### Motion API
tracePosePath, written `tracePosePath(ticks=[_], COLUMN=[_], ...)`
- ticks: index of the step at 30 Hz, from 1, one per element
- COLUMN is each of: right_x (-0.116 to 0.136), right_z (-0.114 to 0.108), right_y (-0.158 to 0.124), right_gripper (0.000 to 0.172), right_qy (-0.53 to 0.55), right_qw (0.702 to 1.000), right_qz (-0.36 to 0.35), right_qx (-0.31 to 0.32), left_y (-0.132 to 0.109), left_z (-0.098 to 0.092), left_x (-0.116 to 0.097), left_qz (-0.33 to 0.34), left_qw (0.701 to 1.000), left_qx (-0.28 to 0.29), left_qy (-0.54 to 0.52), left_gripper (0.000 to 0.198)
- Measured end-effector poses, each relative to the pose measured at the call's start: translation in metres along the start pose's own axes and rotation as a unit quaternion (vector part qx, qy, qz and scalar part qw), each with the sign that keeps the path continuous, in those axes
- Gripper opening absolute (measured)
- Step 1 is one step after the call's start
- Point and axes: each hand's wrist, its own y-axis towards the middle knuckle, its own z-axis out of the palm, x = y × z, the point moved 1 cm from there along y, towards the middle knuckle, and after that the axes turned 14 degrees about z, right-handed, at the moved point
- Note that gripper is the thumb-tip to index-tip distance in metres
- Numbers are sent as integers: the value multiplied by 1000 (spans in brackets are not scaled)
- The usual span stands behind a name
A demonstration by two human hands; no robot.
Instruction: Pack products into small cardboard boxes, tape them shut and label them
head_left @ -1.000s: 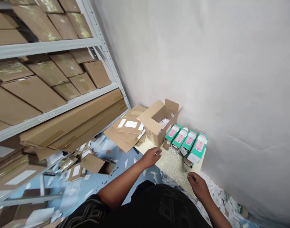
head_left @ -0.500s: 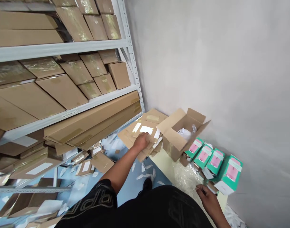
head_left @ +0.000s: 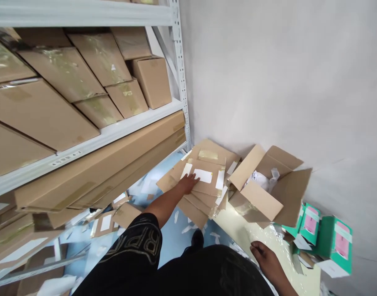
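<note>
My left hand (head_left: 188,184), fingers spread, has reached the cardboard (head_left: 209,188) left of the open box (head_left: 262,200), likely shifting work there; right hand (head_left: 269,260) curled, hold unclear.

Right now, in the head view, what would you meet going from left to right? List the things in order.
Shelf label → small white-labelled carton → left hand on flattened cardboard → open carton → rightmost green-and-pink box.
</note>
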Motion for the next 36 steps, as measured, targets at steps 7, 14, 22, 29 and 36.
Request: tracePosePath(ticks=[7,14,22,29,36], right_x=[32,54,73,77,100], right_z=[17,27,19,8,-23], right_y=[22,33,66,82,50], right_gripper=[41,40,42,41,41], right_qy=[5,-4,-32,-40,-12], right_qw=[1000,999,990,975,968], right_qz=[4,-33,-91,-141,-176], right_qx=[-1,42,106,167,178], left_y=[-9,-25,-70,-131,-184], left_z=[14,-25,-81,-111,-128], left_x=[-3,-22,-56,-108,-170], left_qz=[21,48,-27,-207,-148], left_qw=[999,997,966,826,579], left_qx=[-26,-43,-259,-518,-733], left_qy=[-38,-36,-1,-76,-325], left_gripper=[80,74,44,38,48])
